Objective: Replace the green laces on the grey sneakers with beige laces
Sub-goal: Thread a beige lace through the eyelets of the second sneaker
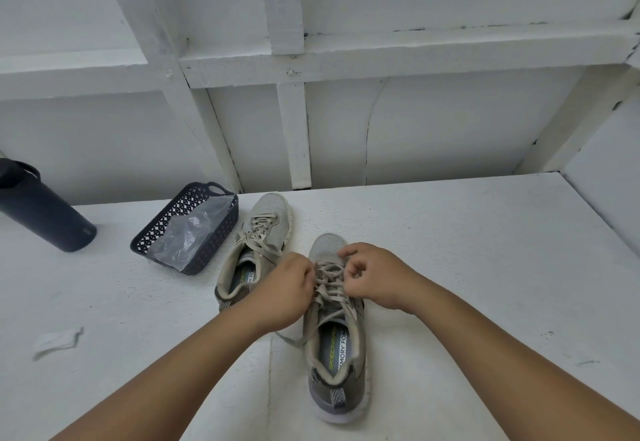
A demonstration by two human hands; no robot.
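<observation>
Nearest me, toward the front edge of the desk (485, 267), stands the near sneaker (337, 347), heel toward me, beige laces (329, 284) already crossed through its eyelets. My left hand (284, 288) and right hand (372, 276) sit either side of the tongue, fingers curled and pinching the lace at the upper rows; loose ends trail off the shoe's left side. I judge this shoe almost laced, with tightening or tying left. Just behind it to the left, the far sneaker (254, 246) also carries beige laces, ends loose. I see no green laces anywhere.

Further left lies a dark basket (207, 194) holding a clear plastic bag (190, 232), then a dark bottle (41, 208) near the left edge. A paper scrap (57, 338) lies front left. White framed walls close the back.
</observation>
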